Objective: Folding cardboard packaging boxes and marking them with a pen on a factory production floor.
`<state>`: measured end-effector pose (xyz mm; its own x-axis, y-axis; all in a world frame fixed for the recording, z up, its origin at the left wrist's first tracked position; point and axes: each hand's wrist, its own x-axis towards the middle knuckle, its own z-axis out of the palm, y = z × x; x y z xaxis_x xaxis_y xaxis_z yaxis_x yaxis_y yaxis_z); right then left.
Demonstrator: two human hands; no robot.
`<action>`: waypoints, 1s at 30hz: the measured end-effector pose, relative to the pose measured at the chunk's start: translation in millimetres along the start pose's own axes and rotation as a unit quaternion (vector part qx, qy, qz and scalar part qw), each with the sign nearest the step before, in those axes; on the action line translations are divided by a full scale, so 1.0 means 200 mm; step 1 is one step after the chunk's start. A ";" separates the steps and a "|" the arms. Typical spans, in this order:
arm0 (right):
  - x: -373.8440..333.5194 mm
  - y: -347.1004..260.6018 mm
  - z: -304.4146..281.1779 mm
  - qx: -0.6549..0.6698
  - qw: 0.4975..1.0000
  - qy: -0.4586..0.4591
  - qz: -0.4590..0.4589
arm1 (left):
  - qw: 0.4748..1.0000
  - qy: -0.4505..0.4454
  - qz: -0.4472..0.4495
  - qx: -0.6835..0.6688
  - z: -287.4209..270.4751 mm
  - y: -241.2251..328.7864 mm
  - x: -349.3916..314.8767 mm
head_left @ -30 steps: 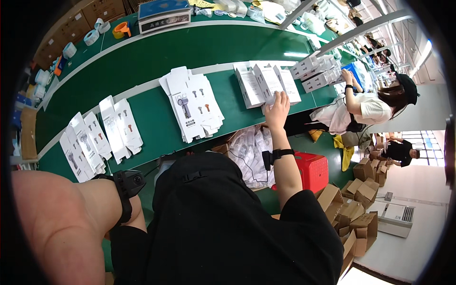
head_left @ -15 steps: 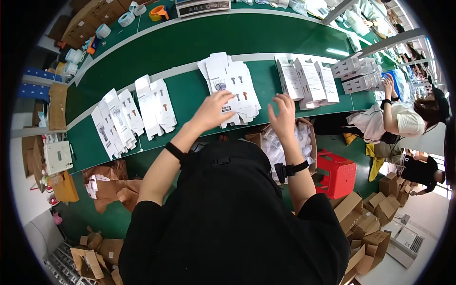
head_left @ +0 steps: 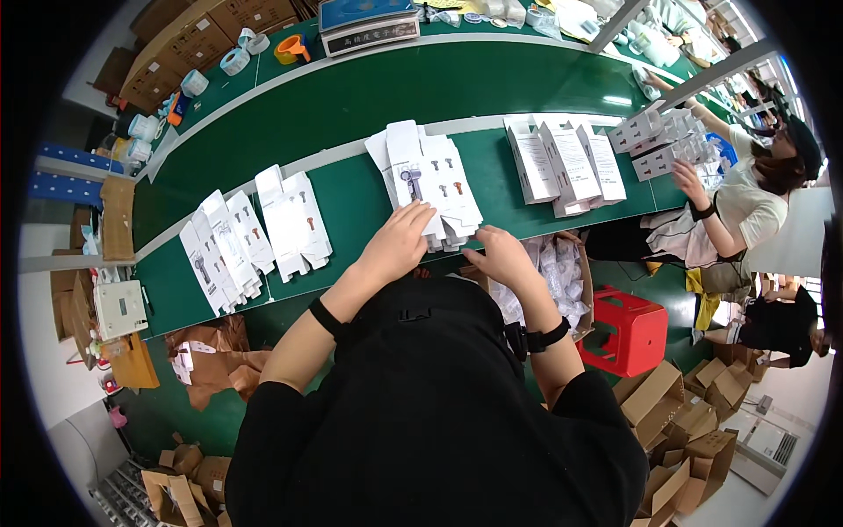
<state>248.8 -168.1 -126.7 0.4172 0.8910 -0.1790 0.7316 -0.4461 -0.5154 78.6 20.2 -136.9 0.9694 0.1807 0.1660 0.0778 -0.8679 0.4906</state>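
Note:
A stack of flat, unfolded white cartons (head_left: 439, 189) printed with small hair-dryer-like pictures lies at the middle of the green bench. My left hand (head_left: 402, 237) rests on its lower left part, fingers laid out flat and together. By the stack's near right corner is my right hand (head_left: 507, 259); thumb and fingers are apart, the fingertips at the carton edge, and nothing shows held in them. Further left lie two more groups of flat cartons, one stack (head_left: 292, 220) and a fanned group (head_left: 226, 250). To the right stand several folded white boxes (head_left: 571, 167).
Below the bench's edge is a carton of clear plastic bags (head_left: 562, 281), beside a red stool (head_left: 628, 332). A co-worker (head_left: 746, 184) sits at right near more white boxes (head_left: 665, 145). Brown cartons (head_left: 685, 430) crowd the lower right; tape rolls (head_left: 235, 61) lie at back left.
Both hands have come down toward me: the left onto the lower part of the carton stack, the right inward to its near right corner. The co-worker's arms have moved. The view has shifted slightly.

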 end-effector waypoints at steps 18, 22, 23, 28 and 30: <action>0.11 -0.57 -0.40 -0.008 0.888 0.345 -0.304 | 0.866 0.023 -0.263 -0.424 -0.88 0.34 0.01; 0.12 -0.63 -0.40 0.053 0.916 0.263 -0.299 | 0.916 0.025 -0.296 -0.269 -0.95 0.27 -0.01; 0.11 -0.65 -0.39 0.131 0.926 0.237 -0.263 | 0.934 0.106 -0.214 -0.267 -0.94 0.25 -0.03; 0.09 -0.69 -0.39 0.368 0.883 0.164 -0.240 | 0.714 0.295 0.097 -0.628 -0.86 0.34 0.04; 0.09 -0.71 -0.40 0.411 0.859 0.155 -0.264 | 0.763 0.262 0.086 -0.584 -0.85 0.30 0.02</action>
<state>195.9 -96.0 10.3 0.3600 0.8292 0.4276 0.2886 0.3369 -0.8962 47.1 47.4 37.9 0.6912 0.5368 0.4838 -0.5987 0.0504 0.7994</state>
